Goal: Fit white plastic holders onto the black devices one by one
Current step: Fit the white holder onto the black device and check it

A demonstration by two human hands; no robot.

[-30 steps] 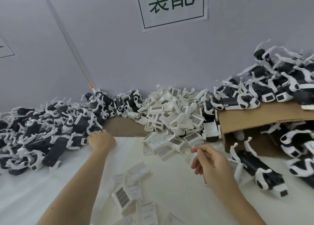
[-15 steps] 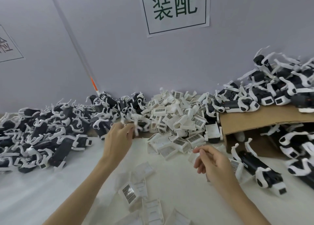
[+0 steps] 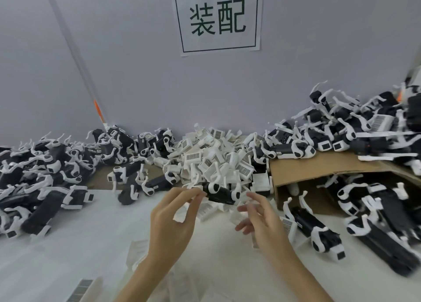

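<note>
White paper sign (image 3: 218, 19) with two green characters taped on grey wall (image 3: 136, 73) at twelve o'clock; brown cardboard box (image 3: 319, 167) lying at three o'clock on white bench (image 3: 68, 251).

The left hand (image 3: 173, 219) has left the pile of devices (image 3: 41, 178), now pinching a black device (image 3: 219, 193) before the heap of white holders (image 3: 218, 160); the right hand (image 3: 262, 219) has opened beside it.

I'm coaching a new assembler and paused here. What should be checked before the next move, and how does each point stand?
1. Black device in hand: ok, the left hand pinches its end.
2. Right hand free to help: ok, open beside the device.
3. White holder in the right hand: cannot tell, blurred.
4. Loose holders within reach: ok, holder pile just behind.
5. Holder already fitted on this device: cannot tell.
</note>
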